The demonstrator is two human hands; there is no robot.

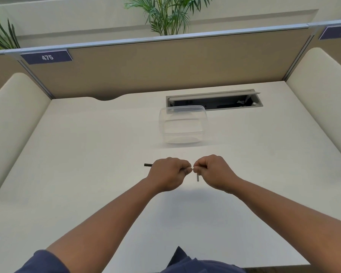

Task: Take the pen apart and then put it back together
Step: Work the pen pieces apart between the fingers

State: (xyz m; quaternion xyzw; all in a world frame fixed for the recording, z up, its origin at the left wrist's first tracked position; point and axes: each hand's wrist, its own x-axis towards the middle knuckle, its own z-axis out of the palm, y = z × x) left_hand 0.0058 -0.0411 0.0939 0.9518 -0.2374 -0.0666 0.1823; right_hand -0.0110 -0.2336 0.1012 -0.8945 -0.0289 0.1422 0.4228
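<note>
My left hand point(168, 173) grips the dark pen barrel point(148, 165), whose end sticks out to the left of the fist. My right hand point(213, 172) is curled round a small grey pen part point(198, 177) that hangs down below its fingers. The two fists meet at the fingertips just above the white desk point(87, 154), near its middle. What lies between the fingertips is hidden by the fingers.
A clear plastic container point(182, 125) stands on the desk behind my hands. Further back is an open cable tray point(215, 101) set into the desk. Beige partition panels close off the back and both sides.
</note>
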